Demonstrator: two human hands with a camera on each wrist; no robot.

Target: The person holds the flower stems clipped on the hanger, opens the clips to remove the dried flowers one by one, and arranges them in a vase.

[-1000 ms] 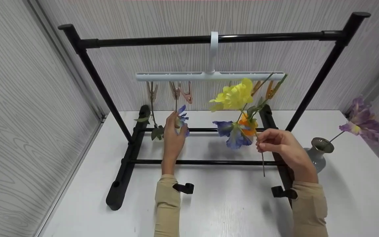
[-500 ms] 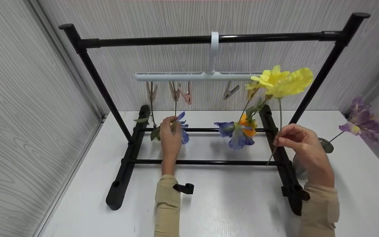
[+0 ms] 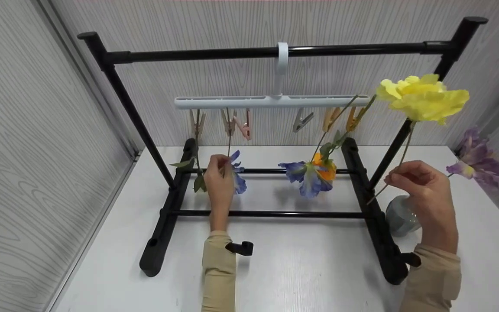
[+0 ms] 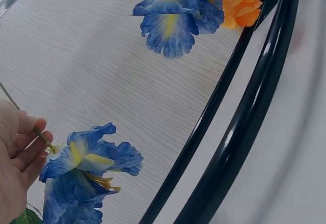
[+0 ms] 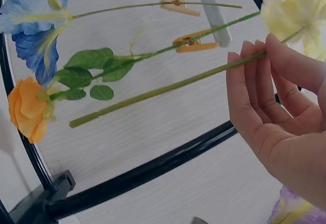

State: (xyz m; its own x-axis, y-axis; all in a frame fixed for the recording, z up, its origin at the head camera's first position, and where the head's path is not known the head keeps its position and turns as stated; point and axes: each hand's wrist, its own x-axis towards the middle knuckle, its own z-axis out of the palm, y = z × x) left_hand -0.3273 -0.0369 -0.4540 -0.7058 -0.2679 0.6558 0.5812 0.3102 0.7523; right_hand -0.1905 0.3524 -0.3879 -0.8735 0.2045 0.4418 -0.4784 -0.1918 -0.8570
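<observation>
Beside a black tubular rack's right post (image 3: 393, 151), the right hand (image 3: 429, 190) pinches the slim green stem (image 5: 168, 88) of a ruffled yellow artificial flower (image 3: 422, 99), bloom uppermost, above the white bench (image 3: 301, 268). Farther left, the left hand (image 3: 220, 184) holds with curled fingers the stem of a blue-and-yellow artificial flower (image 4: 81, 155) hanging from a beige clip (image 3: 231, 126). I judge it best to make that hold light, so the stem does not slip from the clip, and to handle the yellow flower by stem alone, petals clear of the post and the rounded grey vase (image 3: 402, 219)
</observation>
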